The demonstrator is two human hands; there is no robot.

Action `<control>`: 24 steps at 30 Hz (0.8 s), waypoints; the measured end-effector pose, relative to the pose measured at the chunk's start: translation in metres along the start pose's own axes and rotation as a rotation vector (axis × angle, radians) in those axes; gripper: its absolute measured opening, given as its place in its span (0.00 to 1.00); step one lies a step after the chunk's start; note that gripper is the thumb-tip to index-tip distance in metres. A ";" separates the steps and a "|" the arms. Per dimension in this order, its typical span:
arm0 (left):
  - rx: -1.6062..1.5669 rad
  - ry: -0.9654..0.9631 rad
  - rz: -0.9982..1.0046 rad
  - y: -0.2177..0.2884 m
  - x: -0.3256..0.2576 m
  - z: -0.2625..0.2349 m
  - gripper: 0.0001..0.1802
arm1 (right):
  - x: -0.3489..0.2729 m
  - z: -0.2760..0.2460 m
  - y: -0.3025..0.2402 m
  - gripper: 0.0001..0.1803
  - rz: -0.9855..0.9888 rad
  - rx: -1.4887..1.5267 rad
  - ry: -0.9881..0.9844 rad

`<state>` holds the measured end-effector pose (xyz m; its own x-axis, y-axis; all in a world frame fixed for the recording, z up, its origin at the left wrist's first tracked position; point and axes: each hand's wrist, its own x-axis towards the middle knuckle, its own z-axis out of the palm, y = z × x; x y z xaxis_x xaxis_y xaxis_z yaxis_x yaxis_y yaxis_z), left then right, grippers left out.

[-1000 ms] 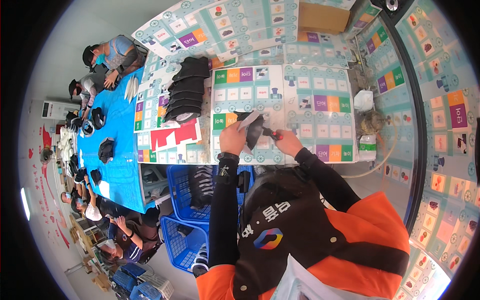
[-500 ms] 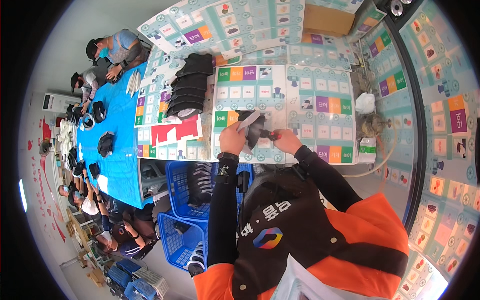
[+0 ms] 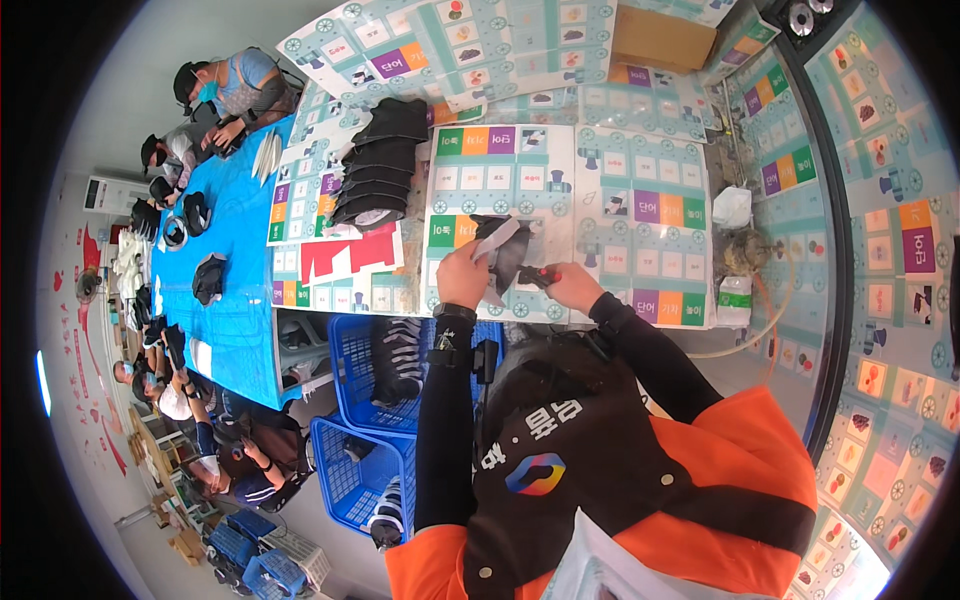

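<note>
Over the near edge of the patterned worktable (image 3: 640, 255), my left hand (image 3: 463, 278) pinches a dark, curved fabric piece (image 3: 513, 250). A pale strip (image 3: 494, 238) lies along its left side, by my fingers. My right hand (image 3: 577, 290) is closed around a small black-and-red hand tool (image 3: 538, 276), whose exact kind I cannot make out. The tool's dark end points left, close to the fabric piece's lower right side. Beyond my left hand, several similar black pieces (image 3: 380, 165) lie overlapped in a row.
A red-and-white sheet (image 3: 350, 257) lies left of my hands. Two blue plastic baskets (image 3: 340, 372) with dark striped pieces stand below the table edge. Several people work along a blue-covered table (image 3: 235, 320) at left. A pale hose (image 3: 765, 325) curves at the right.
The tool in my right hand has tilted, its dark end swinging lower beside the fabric piece. My left hand keeps its hold and has barely shifted.
</note>
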<state>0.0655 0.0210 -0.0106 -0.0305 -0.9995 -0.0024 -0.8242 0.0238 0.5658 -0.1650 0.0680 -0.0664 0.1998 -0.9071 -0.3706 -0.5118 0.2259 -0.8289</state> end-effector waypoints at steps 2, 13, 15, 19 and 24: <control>0.007 -0.011 -0.007 0.001 0.001 0.001 0.15 | 0.000 0.001 0.005 0.17 0.024 0.042 -0.003; 0.005 -0.011 -0.009 0.004 0.006 0.006 0.14 | -0.002 0.008 0.013 0.16 0.042 0.075 0.017; 0.011 -0.004 -0.003 -0.001 0.003 0.005 0.14 | -0.004 0.009 0.008 0.16 0.025 0.012 -0.004; -0.006 -0.007 -0.006 0.003 0.003 0.007 0.14 | -0.008 0.008 0.001 0.12 0.023 -0.056 0.232; 0.035 -0.013 -0.004 0.002 0.006 0.001 0.14 | -0.005 0.001 -0.006 0.10 -0.089 -0.114 0.137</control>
<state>0.0631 0.0147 -0.0100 -0.0346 -0.9993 -0.0153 -0.8436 0.0210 0.5366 -0.1624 0.0717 -0.0597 0.1365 -0.9633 -0.2310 -0.5900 0.1083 -0.8001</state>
